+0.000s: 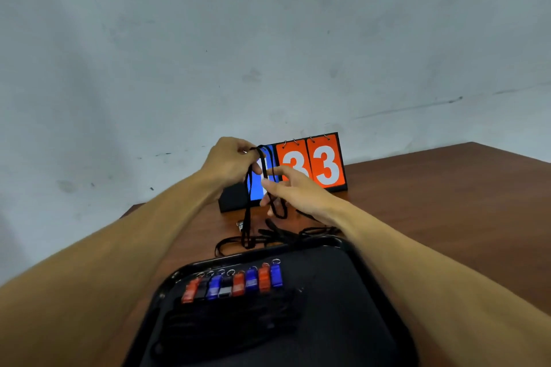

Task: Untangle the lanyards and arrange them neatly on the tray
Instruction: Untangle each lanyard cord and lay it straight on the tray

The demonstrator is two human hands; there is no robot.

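My left hand (231, 162) pinches the top of a black lanyard loop (247, 211) and holds it up above the table. My right hand (293, 189) is just to its right, fingers spread among the hanging cords; whether it grips one I cannot tell. A tangle of black lanyards (277, 235) lies on the table behind the black tray (357, 292). On the tray, several lanyards lie in a row, their red, blue and black whistles (235, 284) side by side with key rings on top.
A flip scoreboard (311, 164) with blue and orange cards showing 3 3 stands on the brown table (447, 217) against the grey wall. A small metal clip (240, 224) lies by the hanging cord. The table edge runs to the left.
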